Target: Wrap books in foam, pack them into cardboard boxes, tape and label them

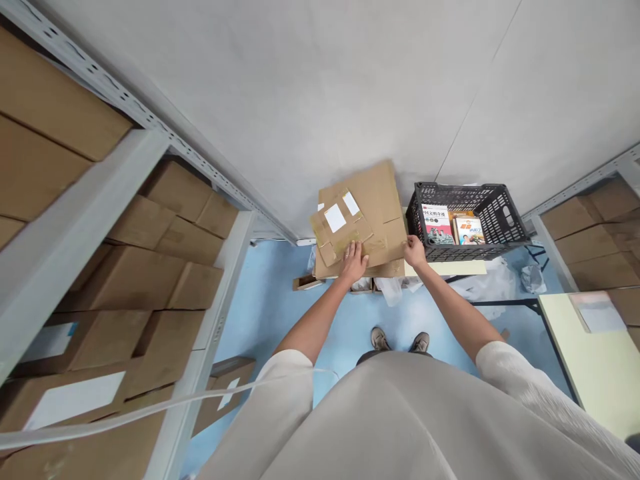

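Note:
A large flat piece of cardboard (381, 195) lies on a stack against the wall. On top of it is a smaller cardboard piece (357, 227) with white labels and yellowish tape. My left hand (354, 262) rests with its fingers stretched over the lower edge of the smaller piece. At the right edge of the large cardboard, my right hand (414, 252) is closed, pinching that edge. Close beside it stands a black plastic crate (470, 252) holding books, among them a book with a pink and white cover (437, 225).
Shelves of cardboard boxes (145, 280) rise on the left, and more boxes (590, 247) stand on the right. A pale table (590, 353) is at the lower right. Clear plastic wrap (493, 280) lies behind a dark table frame. A grey wall (350, 87) closes off the far side.

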`<act>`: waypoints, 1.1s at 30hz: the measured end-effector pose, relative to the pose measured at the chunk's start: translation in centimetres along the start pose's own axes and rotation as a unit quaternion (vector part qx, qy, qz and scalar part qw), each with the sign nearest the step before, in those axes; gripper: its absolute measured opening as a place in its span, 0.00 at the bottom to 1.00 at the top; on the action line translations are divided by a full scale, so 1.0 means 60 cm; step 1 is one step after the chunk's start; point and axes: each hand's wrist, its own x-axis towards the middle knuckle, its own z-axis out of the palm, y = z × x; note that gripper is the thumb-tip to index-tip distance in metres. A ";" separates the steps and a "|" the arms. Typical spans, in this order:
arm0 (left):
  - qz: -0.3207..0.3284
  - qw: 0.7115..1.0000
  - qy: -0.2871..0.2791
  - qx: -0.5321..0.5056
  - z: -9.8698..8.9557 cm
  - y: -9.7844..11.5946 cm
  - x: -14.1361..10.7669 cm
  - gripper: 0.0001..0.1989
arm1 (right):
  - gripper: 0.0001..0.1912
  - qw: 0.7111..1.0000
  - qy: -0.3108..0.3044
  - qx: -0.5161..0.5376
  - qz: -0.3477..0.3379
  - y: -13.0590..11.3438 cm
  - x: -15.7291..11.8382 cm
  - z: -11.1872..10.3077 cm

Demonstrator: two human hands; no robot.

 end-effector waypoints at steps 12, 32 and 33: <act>0.052 0.997 0.027 -0.054 0.015 0.028 0.007 0.38 | 0.20 0.998 0.048 0.037 -0.035 -0.036 0.008 -0.065; 0.029 0.998 -0.035 -0.040 0.059 0.082 0.025 0.31 | 0.23 0.974 0.183 0.128 -0.036 -0.018 -0.034 -0.383; 0.040 0.997 -0.032 -0.056 0.061 0.098 0.030 0.31 | 0.23 0.971 0.194 0.132 -0.032 -0.012 -0.038 -0.400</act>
